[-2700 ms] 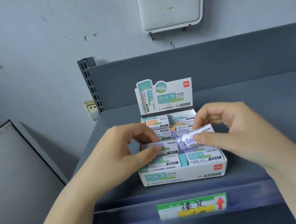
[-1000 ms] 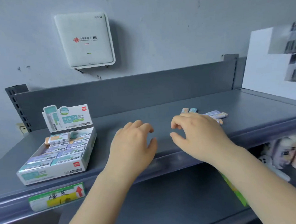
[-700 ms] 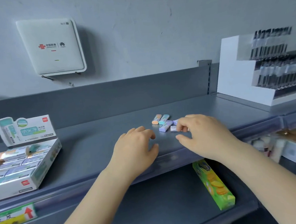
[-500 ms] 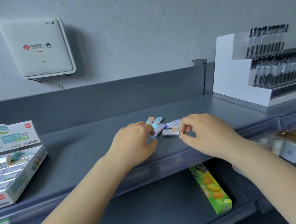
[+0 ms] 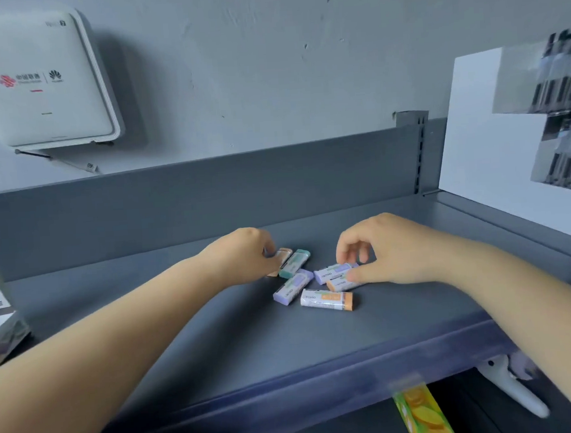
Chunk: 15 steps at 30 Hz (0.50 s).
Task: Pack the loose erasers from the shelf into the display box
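Several loose erasers lie in a cluster mid-shelf. My left hand (image 5: 243,260) reaches in from the left, its fingertips closed on a peach eraser (image 5: 282,254) that lies beside a teal eraser (image 5: 295,263). My right hand (image 5: 388,249) comes from the right, fingers curled behind a purple eraser (image 5: 335,269) and thumb in front of it, pressing on an orange eraser (image 5: 339,284). Another purple eraser (image 5: 292,287) and an orange-tipped eraser (image 5: 327,299) lie free in front. The display box (image 5: 0,332) shows only partly at the left edge.
The grey shelf (image 5: 287,351) has a raised back panel (image 5: 208,191). A white tiered stand (image 5: 495,140) with dark items sits at the right. A white router (image 5: 38,81) hangs on the wall. A green packet (image 5: 423,416) lies on the lower shelf.
The view swung right from the display box to the loose erasers. Both hands left the box empty, moved across the shelf and closed in on the cluster.
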Tool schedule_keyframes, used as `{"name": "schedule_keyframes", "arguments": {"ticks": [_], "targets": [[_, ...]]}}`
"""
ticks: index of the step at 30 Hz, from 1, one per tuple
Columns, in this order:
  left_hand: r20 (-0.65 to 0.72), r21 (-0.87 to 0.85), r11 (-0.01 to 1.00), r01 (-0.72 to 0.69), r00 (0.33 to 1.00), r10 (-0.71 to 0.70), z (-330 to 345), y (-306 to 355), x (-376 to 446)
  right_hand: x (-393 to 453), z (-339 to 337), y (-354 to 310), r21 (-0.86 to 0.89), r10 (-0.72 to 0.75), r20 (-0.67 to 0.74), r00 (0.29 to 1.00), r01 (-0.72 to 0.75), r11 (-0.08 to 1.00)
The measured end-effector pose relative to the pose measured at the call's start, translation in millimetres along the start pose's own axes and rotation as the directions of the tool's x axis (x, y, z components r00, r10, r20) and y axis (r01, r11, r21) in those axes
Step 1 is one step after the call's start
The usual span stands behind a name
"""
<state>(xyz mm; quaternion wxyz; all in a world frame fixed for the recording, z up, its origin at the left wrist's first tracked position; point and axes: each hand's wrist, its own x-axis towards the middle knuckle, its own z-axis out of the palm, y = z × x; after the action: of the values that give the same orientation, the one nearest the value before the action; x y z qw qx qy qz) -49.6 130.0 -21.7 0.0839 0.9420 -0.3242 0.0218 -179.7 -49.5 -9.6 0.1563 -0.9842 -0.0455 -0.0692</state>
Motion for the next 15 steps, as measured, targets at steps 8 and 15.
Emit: {"name": "schedule_keyframes", "arguments": {"ticks": [8, 15], "targets": [[0.078, -0.151, 0.988, 0.018, 0.997, -0.006, 2.9, 8.9, 19.3, 23.7, -7.6, 16.0, 0.014, -0.137, 0.190, 0.972, 0.137, 0.990], [0.111, -0.130, 0.989, 0.077, 0.992, -0.063, -3.0, 17.2, 15.2, 26.9, -5.3, 24.6, 0.065, -0.181, 0.280, 0.943, 0.170, 0.983]]}}
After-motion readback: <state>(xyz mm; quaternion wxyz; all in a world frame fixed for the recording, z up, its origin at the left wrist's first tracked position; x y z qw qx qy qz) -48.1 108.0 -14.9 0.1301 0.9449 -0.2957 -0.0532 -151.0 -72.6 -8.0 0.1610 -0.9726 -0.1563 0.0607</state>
